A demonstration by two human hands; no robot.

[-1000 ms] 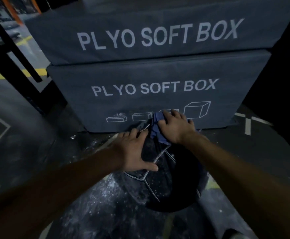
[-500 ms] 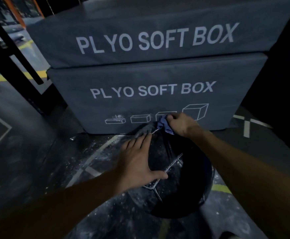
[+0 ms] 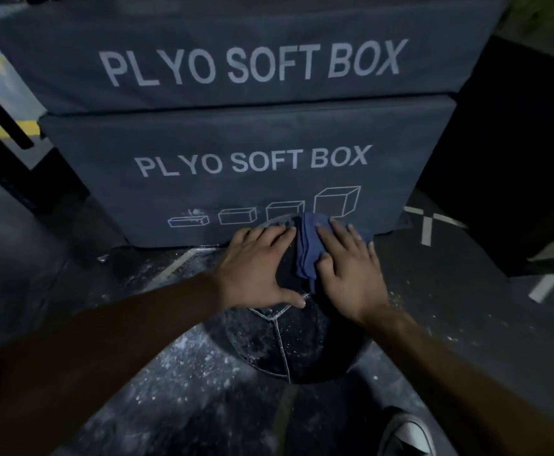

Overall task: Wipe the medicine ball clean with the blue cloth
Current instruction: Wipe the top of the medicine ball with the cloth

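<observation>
Down on the floor [image 3: 177, 390] vs. the lower foam box [image 3: 242, 179] sits the ball [image 3: 289, 343], left hand [image 3: 256, 271] spread flat w/ straight fingers to stop it rolling, right hand [image 3: 348, 271] flat too, pressing the blue cloth [image 3: 306, 248] onto its top, prob. mid-wipe.

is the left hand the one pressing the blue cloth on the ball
No, the right hand presses the crumpled blue cloth onto the dusty black medicine ball; the left hand lies flat on bare ball.

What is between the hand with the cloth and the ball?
Only the blue cloth: the right hand presses it flat onto the top of the medicine ball. The left hand rests straight on the ball beside it.
</observation>
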